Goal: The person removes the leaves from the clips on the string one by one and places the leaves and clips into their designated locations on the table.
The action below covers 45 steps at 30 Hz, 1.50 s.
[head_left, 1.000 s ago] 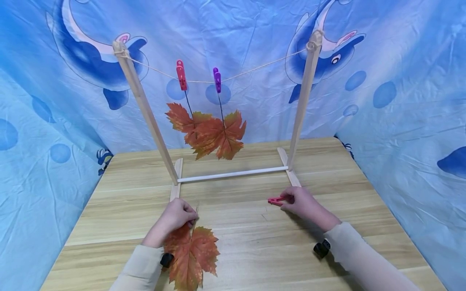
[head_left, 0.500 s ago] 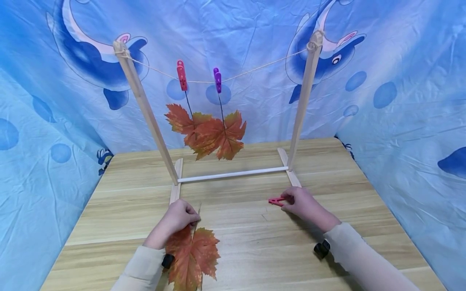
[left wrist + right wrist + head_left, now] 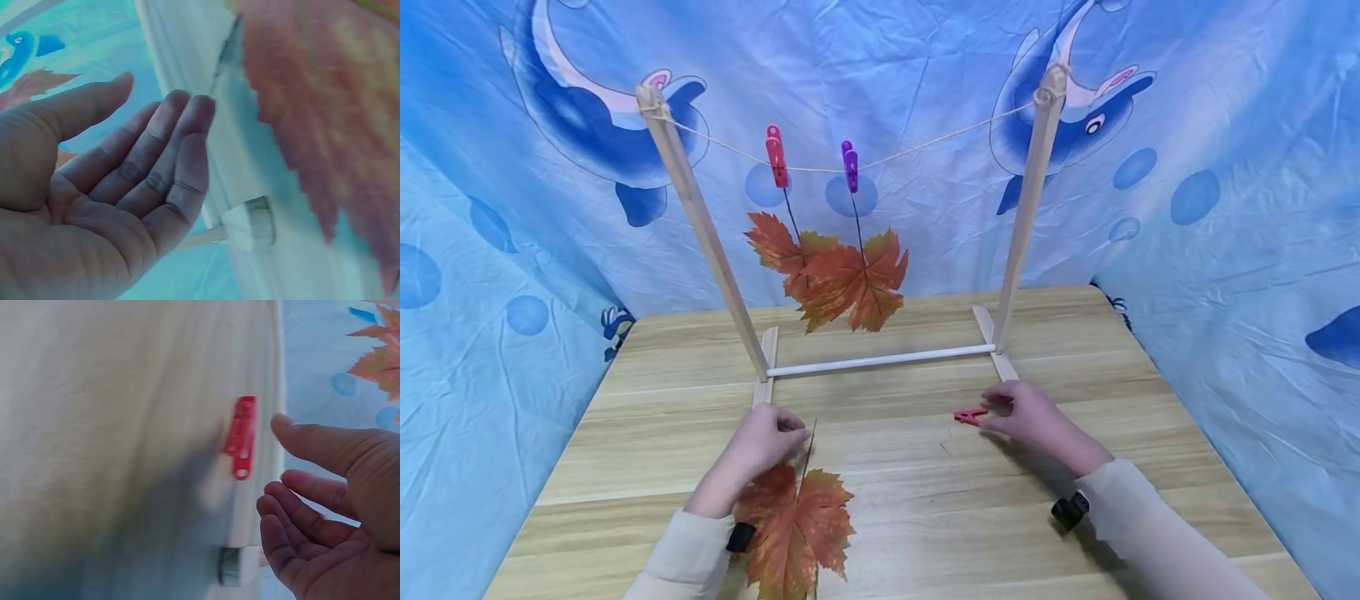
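My left hand (image 3: 763, 442) is beside the dark stem (image 3: 809, 452) of an orange artificial maple leaf (image 3: 805, 529) lying on the table. In the left wrist view its thumb stands apart from loosely bent fingers (image 3: 165, 122), with nothing between them; the leaf's serrated edge fills the right side. On the right, a red clothespin (image 3: 970, 417) lies on the wood just left of my right hand (image 3: 1030, 417). The right wrist view shows that clothespin (image 3: 244, 431) apart from the spread thumb and relaxed fingers. More reddish leaf shows beneath my left wrist.
A wooden frame (image 3: 707, 242) with a white crossbar (image 3: 880, 362) stands behind the hands. From its string (image 3: 947, 136) hang two maple leaves (image 3: 865, 279), held by a red clothespin (image 3: 777, 158) and a purple clothespin (image 3: 850, 167). A blue dolphin-print cloth (image 3: 880, 67) surrounds the table.
My right fingers have come off the red clothespin, which stays on the table. My left fingers have loosened and drawn slightly away from the stem, whose tip has shifted a little right.
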{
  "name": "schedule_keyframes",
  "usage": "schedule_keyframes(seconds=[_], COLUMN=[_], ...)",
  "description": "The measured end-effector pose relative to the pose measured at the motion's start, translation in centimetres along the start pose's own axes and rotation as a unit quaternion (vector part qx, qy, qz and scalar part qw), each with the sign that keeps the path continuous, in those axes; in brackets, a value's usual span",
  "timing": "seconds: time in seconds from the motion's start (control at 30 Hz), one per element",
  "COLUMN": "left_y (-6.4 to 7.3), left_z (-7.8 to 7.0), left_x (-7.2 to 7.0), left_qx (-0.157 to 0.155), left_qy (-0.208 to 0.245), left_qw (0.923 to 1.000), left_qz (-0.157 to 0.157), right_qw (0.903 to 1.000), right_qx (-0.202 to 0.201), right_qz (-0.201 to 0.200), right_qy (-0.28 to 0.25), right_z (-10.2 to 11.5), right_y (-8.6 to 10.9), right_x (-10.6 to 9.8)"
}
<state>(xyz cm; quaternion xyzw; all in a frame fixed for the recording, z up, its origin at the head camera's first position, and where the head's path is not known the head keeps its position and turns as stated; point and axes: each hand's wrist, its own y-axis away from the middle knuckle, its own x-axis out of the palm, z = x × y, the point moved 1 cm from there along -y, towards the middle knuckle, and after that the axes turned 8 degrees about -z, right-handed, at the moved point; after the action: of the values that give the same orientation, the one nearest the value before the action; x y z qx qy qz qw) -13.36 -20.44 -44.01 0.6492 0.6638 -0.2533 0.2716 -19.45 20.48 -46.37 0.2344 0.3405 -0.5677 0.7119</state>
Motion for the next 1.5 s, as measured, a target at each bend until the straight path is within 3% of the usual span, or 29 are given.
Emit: schedule_keyframes(seconds=[0.17,0.4,0.97,1.5], left_y=[0.0,0.4,1.2,1.0], left_z=[-1.1,-3.2,-7.7,-10.1], left_x=[-0.9,-2.1,-4.1,-5.6], left_qx=[0.03,0.064,0.076,0.098], left_qy=[0.019,0.049,0.131,0.176], left_qw=[0.9986,0.9944,0.9847,0.9741], left_qz=[-0.039,-0.068,-0.086,-0.103], right_qw=[0.9984,0.9912,0.981,0.9728], right_qx=[-0.03,-0.081,-0.104,-0.144], right_qz=[-0.022,-0.064,-0.085,-0.089], right_qy=[-0.044,-0.083,-0.14,-0.159], right_z=[1.2,3.8,9.6,13.8], right_y=[0.1,0.0,-0.5,-1.6], right_x=[-1.3,-3.3,-7.3,-9.5])
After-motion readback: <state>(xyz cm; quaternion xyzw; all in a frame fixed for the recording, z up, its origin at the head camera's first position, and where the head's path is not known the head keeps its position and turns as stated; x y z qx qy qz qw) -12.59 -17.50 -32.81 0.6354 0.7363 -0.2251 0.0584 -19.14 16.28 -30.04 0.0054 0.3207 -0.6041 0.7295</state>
